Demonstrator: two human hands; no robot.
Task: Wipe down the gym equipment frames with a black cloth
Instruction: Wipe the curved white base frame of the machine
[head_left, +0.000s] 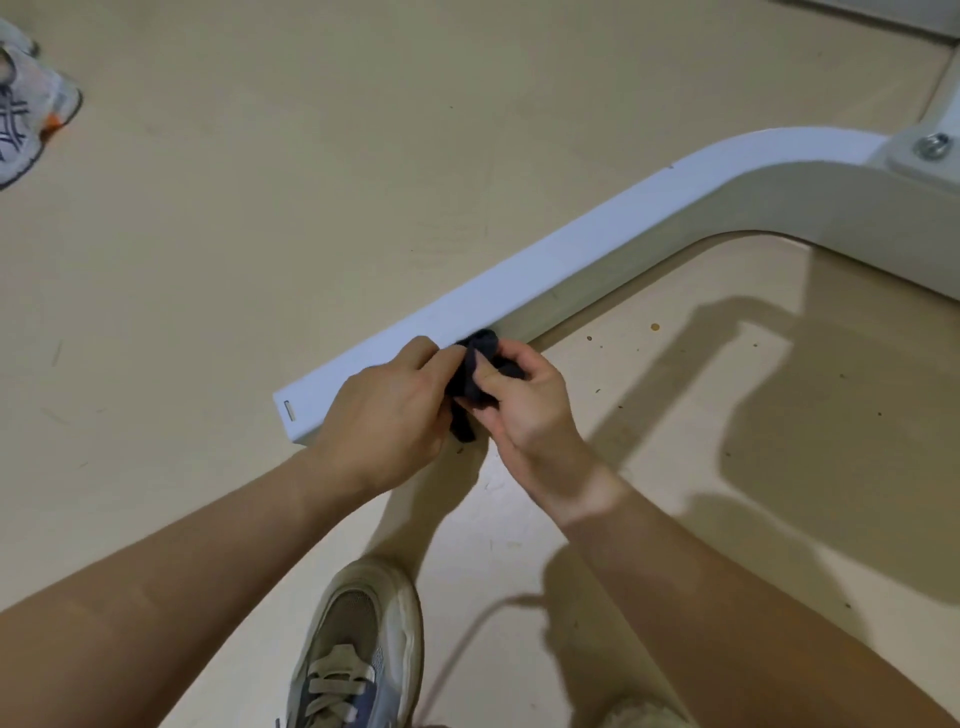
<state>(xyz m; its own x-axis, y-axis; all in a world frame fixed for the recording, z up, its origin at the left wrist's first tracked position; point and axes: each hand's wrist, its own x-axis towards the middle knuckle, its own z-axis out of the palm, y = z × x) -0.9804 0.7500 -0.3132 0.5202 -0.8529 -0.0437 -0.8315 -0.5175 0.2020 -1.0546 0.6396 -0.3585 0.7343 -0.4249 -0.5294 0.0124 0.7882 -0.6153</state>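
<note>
While both hands bunch the black cloth (470, 384) at centre frame, over the lower-left end of the white frame (597, 244) that runs toward the upper right, we see the left hand (387, 410) curled round one fold and the right hand (524, 400) pinching another. We judge it best to gather a firm pad, then press it flat along the top face.
</note>
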